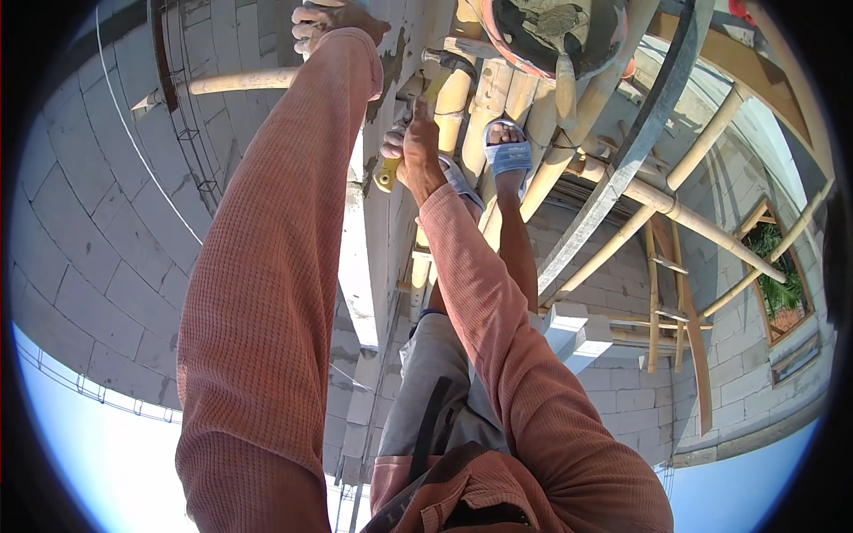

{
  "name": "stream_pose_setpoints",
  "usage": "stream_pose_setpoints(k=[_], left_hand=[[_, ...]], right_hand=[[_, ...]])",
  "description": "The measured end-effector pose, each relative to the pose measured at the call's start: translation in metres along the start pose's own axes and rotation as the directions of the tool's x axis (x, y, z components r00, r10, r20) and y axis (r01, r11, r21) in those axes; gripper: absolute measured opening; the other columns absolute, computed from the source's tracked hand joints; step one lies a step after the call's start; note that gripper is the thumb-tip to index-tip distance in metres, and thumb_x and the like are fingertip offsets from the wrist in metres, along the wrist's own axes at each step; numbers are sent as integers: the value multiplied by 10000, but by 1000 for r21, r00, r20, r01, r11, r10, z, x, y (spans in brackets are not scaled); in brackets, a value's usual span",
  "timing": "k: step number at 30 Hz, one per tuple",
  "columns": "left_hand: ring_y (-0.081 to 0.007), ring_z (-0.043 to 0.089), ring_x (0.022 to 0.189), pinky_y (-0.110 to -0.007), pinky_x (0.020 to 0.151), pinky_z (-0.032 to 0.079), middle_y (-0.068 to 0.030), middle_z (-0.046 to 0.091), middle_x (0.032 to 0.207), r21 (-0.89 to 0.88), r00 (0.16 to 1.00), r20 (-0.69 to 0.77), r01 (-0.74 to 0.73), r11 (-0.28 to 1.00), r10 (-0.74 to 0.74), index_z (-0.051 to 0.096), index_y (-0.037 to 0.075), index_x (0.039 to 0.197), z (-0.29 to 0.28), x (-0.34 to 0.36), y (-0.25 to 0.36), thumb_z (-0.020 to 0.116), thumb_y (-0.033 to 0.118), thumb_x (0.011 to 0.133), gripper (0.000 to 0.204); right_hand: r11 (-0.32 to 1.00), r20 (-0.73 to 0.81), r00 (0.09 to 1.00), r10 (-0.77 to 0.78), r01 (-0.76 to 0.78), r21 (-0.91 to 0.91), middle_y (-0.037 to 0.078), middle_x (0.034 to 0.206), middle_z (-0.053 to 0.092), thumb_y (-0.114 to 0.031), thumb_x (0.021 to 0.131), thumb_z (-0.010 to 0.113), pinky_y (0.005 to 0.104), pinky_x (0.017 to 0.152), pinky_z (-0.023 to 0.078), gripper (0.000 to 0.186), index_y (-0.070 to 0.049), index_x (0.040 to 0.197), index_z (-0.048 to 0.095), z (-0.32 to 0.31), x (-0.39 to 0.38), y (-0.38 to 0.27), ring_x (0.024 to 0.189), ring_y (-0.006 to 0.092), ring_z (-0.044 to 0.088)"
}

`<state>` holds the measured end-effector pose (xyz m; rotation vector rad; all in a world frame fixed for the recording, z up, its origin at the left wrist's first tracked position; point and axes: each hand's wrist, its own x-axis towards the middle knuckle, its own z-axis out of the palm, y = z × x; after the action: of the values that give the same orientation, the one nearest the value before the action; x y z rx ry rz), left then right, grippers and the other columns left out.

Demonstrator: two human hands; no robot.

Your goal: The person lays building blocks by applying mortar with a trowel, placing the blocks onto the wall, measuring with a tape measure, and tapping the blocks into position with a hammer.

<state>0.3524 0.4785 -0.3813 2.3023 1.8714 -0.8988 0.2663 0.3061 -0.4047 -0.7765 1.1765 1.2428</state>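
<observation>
My right hand (pixel 418 153) is closed round the yellow handle of a claw hammer (pixel 385 175), whose dark head (pixel 451 62) points away from me, above the bamboo platform. Beyond it, at the top edge, my left hand (pixel 338 21) lies against the top of the grey block wall (pixel 388 200). Its fingers are curled, and what they grip, if anything, is hidden. To the right of the hammer stands a round bucket (pixel 498 35) of grey mortar. A trowel (pixel 566 89) with a wooden handle leans in it.
My sandalled feet (pixel 507 153) stand on bamboo poles (pixel 487 102) laid side by side. A long grey beam (pixel 622 169) slants past on the right, among crossing bamboo poles (pixel 702 233). Pale blocks (pixel 577 336) sit lower right. A bamboo pole (pixel 244 81) juts out on the left.
</observation>
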Motion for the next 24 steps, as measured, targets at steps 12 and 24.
stream_pose_setpoints(k=[12, 24], left_hand=[[-425, 405, 1320, -548, 1076, 354, -253, 335, 1431, -131, 996, -32, 77, 988, -82, 17, 9, 1546, 15, 7, 7, 865, 427, 685, 1279], [-449, 355, 1324, -607, 1077, 274, -246, 308, 1457, -198, 932, -332, 83, 977, -147, 65, 59, 1571, 43, 6, 7, 639, 281, 896, 914]], right_hand=[[952, 54, 998, 18, 0, -306, -55, 612, 334, -592, 900, 640, 210, 369, 260, 474, -155, 824, 470, -53, -40, -36, 418, 59, 310], [716, -193, 978, 78, -190, -672, -90, 578, 296, -681, 889, 581, 208, 362, 227, 522, -179, 821, 452, -128, -166, -71, 397, 38, 282]])
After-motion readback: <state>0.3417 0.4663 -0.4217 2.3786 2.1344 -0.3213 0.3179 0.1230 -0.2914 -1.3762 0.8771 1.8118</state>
